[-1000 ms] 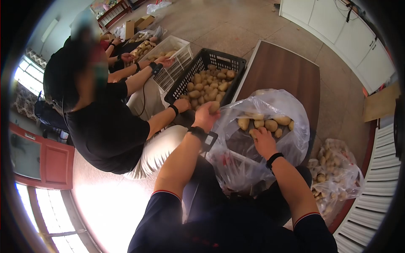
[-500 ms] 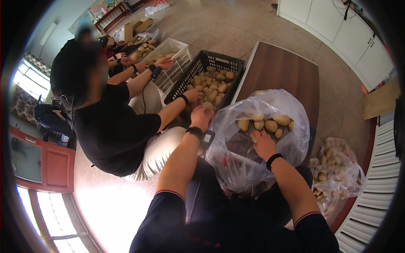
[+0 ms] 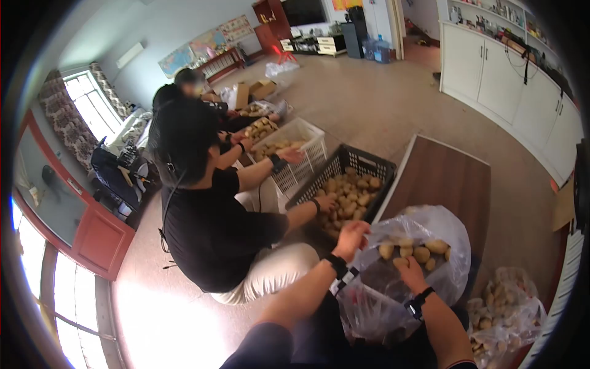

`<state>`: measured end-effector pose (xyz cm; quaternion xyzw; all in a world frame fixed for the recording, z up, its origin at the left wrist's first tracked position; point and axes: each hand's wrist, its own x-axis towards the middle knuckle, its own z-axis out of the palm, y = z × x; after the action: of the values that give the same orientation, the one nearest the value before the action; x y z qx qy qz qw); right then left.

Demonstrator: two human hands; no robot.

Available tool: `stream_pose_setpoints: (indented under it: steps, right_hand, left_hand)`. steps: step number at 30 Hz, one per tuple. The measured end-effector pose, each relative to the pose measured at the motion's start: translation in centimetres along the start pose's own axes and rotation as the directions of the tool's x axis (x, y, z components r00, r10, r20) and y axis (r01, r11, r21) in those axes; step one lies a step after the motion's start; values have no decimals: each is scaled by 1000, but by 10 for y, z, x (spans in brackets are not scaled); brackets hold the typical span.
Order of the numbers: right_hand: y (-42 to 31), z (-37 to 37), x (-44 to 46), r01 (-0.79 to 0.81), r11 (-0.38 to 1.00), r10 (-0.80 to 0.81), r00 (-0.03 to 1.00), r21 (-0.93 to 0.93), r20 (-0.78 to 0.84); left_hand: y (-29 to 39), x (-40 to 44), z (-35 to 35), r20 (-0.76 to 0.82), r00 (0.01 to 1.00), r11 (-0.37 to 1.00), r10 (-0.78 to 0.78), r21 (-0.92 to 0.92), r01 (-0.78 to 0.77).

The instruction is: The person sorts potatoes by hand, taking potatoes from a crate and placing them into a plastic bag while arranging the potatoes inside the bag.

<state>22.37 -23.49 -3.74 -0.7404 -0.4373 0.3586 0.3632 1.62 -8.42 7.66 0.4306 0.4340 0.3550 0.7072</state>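
My right hand [image 3: 410, 275] reaches into a clear plastic bag [image 3: 452, 224] with its fingers closed on a small potato [image 3: 401, 262]. Several loose potatoes [image 3: 421, 253] lie just beyond it in the bag. At the bag's left rim is my left hand [image 3: 351, 238], its thumb and fingers apart and no potato showing in it. Whether its fingertips touch the film I cannot tell. A black plastic crate [image 3: 387, 169] full of potatoes [image 3: 350, 194] stands past my left hand, where a co-worker's hand [image 3: 326, 203] rests on the potatoes.
A brown board [image 3: 445, 172] lies beyond the bag, beside the crate. On the right is another bag of potatoes [image 3: 507, 301]. The co-worker in black [image 3: 215, 234] sits close on my left, with a white crate [image 3: 313, 144] in front. White cabinets [image 3: 504, 74] line the far right.
My left hand has moved from above the black crate to the bag's rim; the potato seen in it earlier no longer shows. My right hand stays on its potato. The view has tilted up and left.
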Motion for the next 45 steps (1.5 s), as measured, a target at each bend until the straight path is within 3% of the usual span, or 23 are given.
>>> stream_pose_setpoints:
  steps: [1,3,5,7,12,15,18,20,23,27,29,33,39,43,45]
  right_hand:
    - [-18,-2,2,19,998,-20,1000,67,1]
    - [-46,-15,-17,-201,935,163,975,292,149]
    - [-46,-15,-19,-198,933,150,973,301,174]
    - [-57,-16,-25,-170,884,65,967,436,245]
    - [-80,-23,-36,-86,899,-25,969,430,246]
    - [-84,-26,-36,-43,927,-51,970,373,237]
    - [-73,-20,-31,45,935,-130,967,353,220]
    - [-67,-16,-29,206,928,-249,962,309,107]
    - [-60,-13,-27,264,906,-311,946,331,95]
    - [-63,-11,-27,242,904,-293,951,353,97]
    - [-72,-15,-32,109,885,-195,970,453,148]
    - [-68,-12,-29,160,869,-218,973,469,72]
    - [-39,-14,-13,41,886,-60,998,462,26]
    - [-20,-12,-5,-26,893,5,999,449,47]
    - [-14,-13,-6,-52,893,42,999,447,34]
  left_hand:
    - [-1,-4,6,52,998,998,-30,49,27]
    - [-7,-10,15,168,983,984,-80,169,51]
    - [-15,-13,21,216,968,966,-124,250,68]
    - [-19,-21,29,272,949,929,-159,367,51]
    - [-25,-28,39,300,919,880,-256,465,93]
    - [-29,-27,40,346,842,858,-415,457,235]
    - [-37,-23,39,463,760,880,-455,366,304]
    - [-37,-22,38,479,762,893,-436,333,302]
    - [-35,-21,38,500,748,897,-436,307,318]
    - [-34,-19,37,496,744,893,-448,295,341]
    - [-34,-19,35,477,773,906,-418,278,318]
    - [-36,-13,28,480,790,924,-382,223,311]
    - [-4,-10,19,432,866,951,-253,-56,306]
    - [-2,3,-5,286,958,949,1,-303,89]
    - [-9,14,-16,57,998,924,-41,-379,60]
